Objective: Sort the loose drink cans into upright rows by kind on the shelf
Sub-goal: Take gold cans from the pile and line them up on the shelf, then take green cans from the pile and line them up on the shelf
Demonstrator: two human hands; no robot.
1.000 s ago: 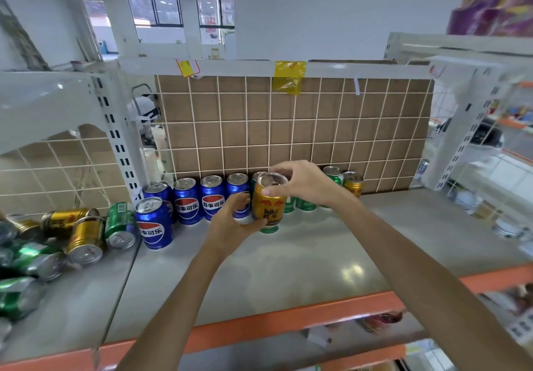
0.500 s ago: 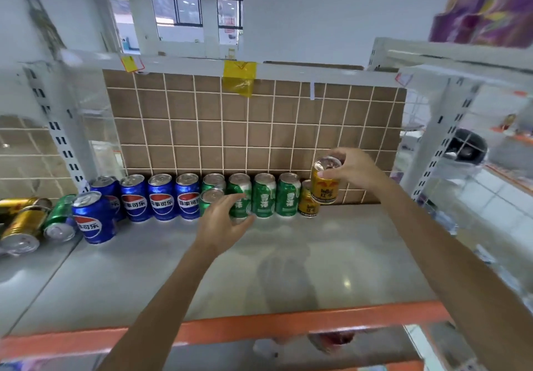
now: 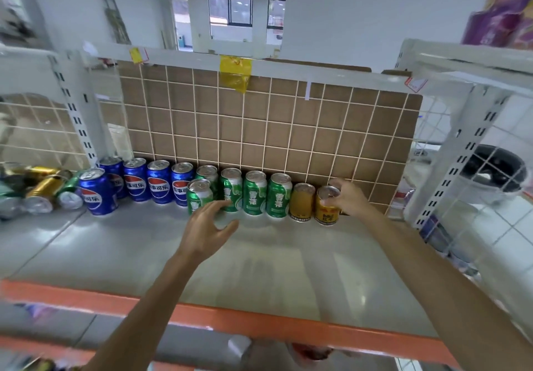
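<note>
Along the back of the grey shelf (image 3: 259,261) stand upright cans: several blue cola cans (image 3: 157,181), then several green cans (image 3: 254,193), then a gold can (image 3: 302,202). My right hand (image 3: 347,197) grips a second gold can (image 3: 326,207) by its top; the can stands on the shelf right of the first gold one. My left hand (image 3: 206,226) hovers with spread fingers just in front of the green cans, holding nothing. One blue can (image 3: 98,191) and one green can (image 3: 199,196) stand forward of the row.
Loose gold and green cans (image 3: 43,190) lie on their sides on the neighbouring shelf at the left. A brown board behind a wire grid (image 3: 268,128) backs the shelf. White slotted uprights (image 3: 452,163) frame it. An orange rail (image 3: 230,321) edges the front.
My right hand carried the gold can from mid-shelf to the right and set it down beside the other gold can. My left hand let go and drifted low before the green cans.
</note>
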